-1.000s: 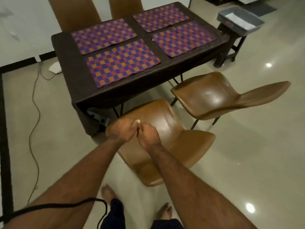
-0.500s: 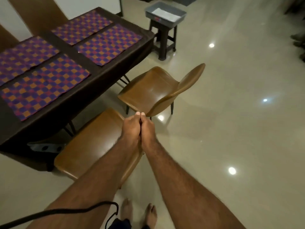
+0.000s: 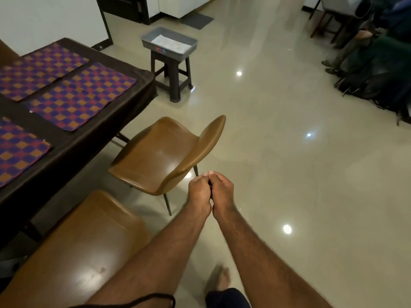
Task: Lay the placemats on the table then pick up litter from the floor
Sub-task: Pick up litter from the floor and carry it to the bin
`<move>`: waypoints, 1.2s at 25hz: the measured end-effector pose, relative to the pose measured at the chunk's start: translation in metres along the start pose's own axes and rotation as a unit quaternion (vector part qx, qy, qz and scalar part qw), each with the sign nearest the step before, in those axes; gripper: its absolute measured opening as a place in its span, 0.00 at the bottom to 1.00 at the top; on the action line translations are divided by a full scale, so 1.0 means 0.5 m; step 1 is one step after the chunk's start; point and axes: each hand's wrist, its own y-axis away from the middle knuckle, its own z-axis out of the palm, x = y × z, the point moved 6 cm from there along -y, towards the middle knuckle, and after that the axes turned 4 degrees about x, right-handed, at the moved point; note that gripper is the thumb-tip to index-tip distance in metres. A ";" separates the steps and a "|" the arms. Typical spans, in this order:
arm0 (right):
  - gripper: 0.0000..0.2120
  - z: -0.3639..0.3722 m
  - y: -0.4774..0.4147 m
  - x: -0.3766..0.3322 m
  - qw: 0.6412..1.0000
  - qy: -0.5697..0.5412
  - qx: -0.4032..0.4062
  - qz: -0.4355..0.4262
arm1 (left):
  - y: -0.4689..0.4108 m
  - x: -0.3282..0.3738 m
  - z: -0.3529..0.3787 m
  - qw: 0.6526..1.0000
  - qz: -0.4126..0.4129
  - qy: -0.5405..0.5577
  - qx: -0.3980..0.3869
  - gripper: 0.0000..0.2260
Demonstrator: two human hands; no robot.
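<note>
Looking down from the head view, the left hand and right hand are seen held together in the air above the floor, just right of the far chair. The heels of the hands touch, the fingers of both are curled inward and the fingertips meet at the top. Whether anything is pinched between them cannot be told.

Three checked placemats are laid flat on the table, which is covered in a dark cloth, at the left of the picture. One mat lies at the far side, a second just beside it nearer the table edge, and a third is cut off by the left border. The mats are set apart by strips of bare cloth.

A near chair is placed by the table at the lower left. Beyond the table a stool is seen, with a grey tray set on it and a white sheet lying in the tray. A bare foot is planted on the floor below the forearms.
</note>
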 end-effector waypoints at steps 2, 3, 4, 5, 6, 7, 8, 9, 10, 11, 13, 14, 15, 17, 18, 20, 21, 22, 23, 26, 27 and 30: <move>0.12 -0.037 -0.065 -0.038 1.000 -0.005 0.006 -0.004 | -0.025 0.009 0.079 1.000 -0.003 -0.006 -0.010 0.12; 0.12 -0.055 -0.109 -0.058 1.000 -0.013 0.006 -0.006 | -0.044 0.015 0.126 1.000 -0.001 -0.005 -0.013 0.12; 0.12 -0.074 -0.154 -0.076 1.000 -0.013 0.004 -0.006 | -0.063 0.023 0.170 1.000 -0.002 -0.006 -0.009 0.12; 0.12 -0.091 -0.197 -0.094 1.000 -0.011 0.001 -0.006 | -0.081 0.031 0.212 1.000 -0.001 -0.007 -0.005 0.12; 0.11 -0.105 -0.240 -0.114 1.000 -0.008 -0.004 -0.007 | -0.101 0.042 0.253 1.000 0.001 -0.007 -0.004 0.12; 0.11 -0.122 -0.286 -0.133 1.000 -0.009 -0.011 -0.008 | -0.120 0.051 0.299 1.000 0.002 -0.010 -0.004 0.13; 0.12 -0.140 -0.336 -0.151 1.000 -0.007 -0.017 -0.005 | -0.140 0.060 0.347 1.000 -0.002 -0.015 -0.001 0.13; 0.12 -0.153 -0.377 -0.166 1.000 -0.004 -0.019 0.000 | -0.160 0.069 0.385 1.000 -0.007 -0.023 0.004 0.13; 0.12 -0.167 -0.418 -0.183 1.000 0.000 -0.019 0.005 | -0.180 0.078 0.423 0.999 -0.011 -0.028 0.011 0.12; 0.11 -0.177 -0.454 -0.201 1.000 0.000 -0.021 0.010 | -0.195 0.090 0.457 0.999 -0.016 -0.027 0.016 0.12; 0.10 -0.188 -0.529 -0.246 0.999 -0.008 -0.027 0.018 | -0.223 0.126 0.530 0.999 -0.014 -0.007 0.030 0.12; 0.09 -0.189 -0.559 -0.267 0.999 -0.011 -0.025 0.022 | -0.234 0.147 0.558 0.999 -0.010 0.004 0.036 0.12; 0.09 -0.189 -0.589 -0.290 0.999 -0.016 -0.024 0.024 | -0.244 0.169 0.587 0.999 -0.008 0.010 0.040 0.12; 0.09 -0.182 -0.649 -0.331 0.999 -0.028 -0.036 0.020 | -0.274 0.206 0.640 0.999 -0.008 0.022 0.046 0.12; 0.09 -0.172 -0.685 -0.354 0.998 -0.030 -0.047 0.015 | -0.296 0.227 0.667 0.998 -0.007 0.033 0.053 0.12; 0.09 -0.148 -0.759 -0.392 0.998 -0.021 -0.061 0.005 | -0.351 0.268 0.707 0.996 -0.002 0.054 0.064 0.11; 0.09 -0.133 -0.798 -0.408 0.998 -0.018 -0.067 0.003 | -0.383 0.290 0.726 0.996 0.002 0.067 0.066 0.10; 0.09 -0.112 -0.841 -0.428 0.997 -0.017 -0.076 0.002 | -0.422 0.316 0.745 0.994 0.007 0.081 0.067 0.10; 0.08 -0.086 -0.885 -0.450 0.996 -0.015 -0.086 0.002 | -0.462 0.347 0.763 0.993 0.011 0.094 0.070 0.10; 0.08 0.002 -1.013 -0.510 0.993 -0.007 -0.114 0.003 | -0.584 0.447 0.798 0.989 0.020 0.121 0.084 0.09; 0.07 0.033 -1.051 -0.527 0.992 -0.010 -0.123 0.010 | -0.624 0.480 0.805 0.988 0.025 0.131 0.084 0.09; 0.06 0.143 -1.174 -0.587 0.989 -0.013 -0.144 0.031 | -0.749 0.596 0.831 0.979 0.046 0.169 0.105 0.09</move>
